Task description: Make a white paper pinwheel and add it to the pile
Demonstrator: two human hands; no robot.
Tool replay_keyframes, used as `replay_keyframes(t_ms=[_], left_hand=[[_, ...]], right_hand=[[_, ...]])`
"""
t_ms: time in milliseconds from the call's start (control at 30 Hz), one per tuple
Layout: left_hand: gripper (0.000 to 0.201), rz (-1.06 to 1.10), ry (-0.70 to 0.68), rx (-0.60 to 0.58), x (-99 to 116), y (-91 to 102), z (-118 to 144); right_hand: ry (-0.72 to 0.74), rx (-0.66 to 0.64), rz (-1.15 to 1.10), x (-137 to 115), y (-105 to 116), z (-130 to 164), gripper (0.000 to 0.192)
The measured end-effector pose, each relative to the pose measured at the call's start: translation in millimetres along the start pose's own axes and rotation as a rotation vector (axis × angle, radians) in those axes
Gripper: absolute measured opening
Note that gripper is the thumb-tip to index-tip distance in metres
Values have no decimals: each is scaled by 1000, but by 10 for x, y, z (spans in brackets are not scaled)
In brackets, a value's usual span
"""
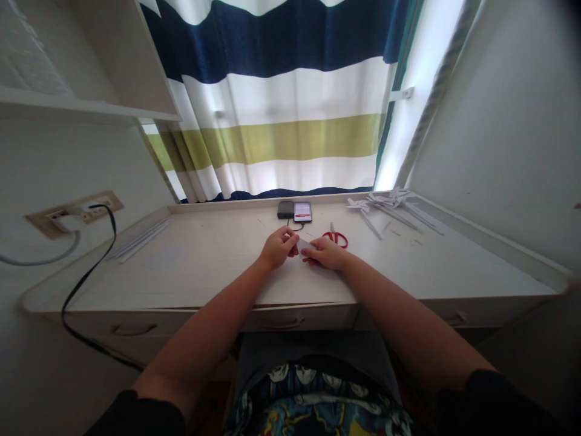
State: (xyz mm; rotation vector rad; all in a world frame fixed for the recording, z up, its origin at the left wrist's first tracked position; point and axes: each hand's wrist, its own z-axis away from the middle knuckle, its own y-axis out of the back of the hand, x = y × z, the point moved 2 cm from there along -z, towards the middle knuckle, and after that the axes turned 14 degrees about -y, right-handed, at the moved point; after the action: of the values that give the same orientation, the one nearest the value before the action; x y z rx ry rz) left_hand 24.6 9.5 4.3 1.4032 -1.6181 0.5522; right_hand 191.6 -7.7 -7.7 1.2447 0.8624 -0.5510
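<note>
A white desk [209, 248] runs below a curtain [295, 136] striped in navy, white and olive green, with pale walls on both sides. On the desk lies 1 pair of scissors [334, 235] with red handles, its blades pointing toward the curtain. Just to the left of the scissors and slightly nearer the person, 2 bare hands work on 1 small piece of white paper [305, 245]. The left hand [279, 248] pinches the paper between thumb and fingers on the side farther from the scissors. The right hand [325, 253], just in front of the scissors, grasps the paper's other side, fingers curled beneath. Beyond the scissors and to their left, 1 phone [302, 212] with a lit screen sits beside 1 dark block [285, 210]; a thin cable [298, 228] shows between them and the hands. To the right of the scissors, toward the back, is a loose heap of folded white paper shapes [397, 197] with long stems. Well to the left of the scissors, white paper strips [141, 238] lie along the wall.
</note>
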Motion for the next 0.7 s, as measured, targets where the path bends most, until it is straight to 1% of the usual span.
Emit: replay_keyframes(t_ms=[133, 267, 400, 500, 600, 700], left_hand=[[26, -10, 34, -58, -30, 16, 18], [26, -15, 36, -109, -11, 26, 28], [24, -20, 8, -96, 22, 36, 8], [24, -30, 8, -75, 13, 57, -6], [27, -28, 59, -84, -25, 77, -5], [31, -26, 122, -135, -51, 78, 7]], right_hand=[[-2, 4, -26, 29, 2, -19, 39], [1, 4, -52, 43, -5, -29, 38], [7, -2, -77, 53, -27, -53, 43], [21, 29, -82, 54, -25, -69, 47], [55, 77, -59, 31, -7, -66, 44], [85, 124, -36, 3, 11, -57, 42]])
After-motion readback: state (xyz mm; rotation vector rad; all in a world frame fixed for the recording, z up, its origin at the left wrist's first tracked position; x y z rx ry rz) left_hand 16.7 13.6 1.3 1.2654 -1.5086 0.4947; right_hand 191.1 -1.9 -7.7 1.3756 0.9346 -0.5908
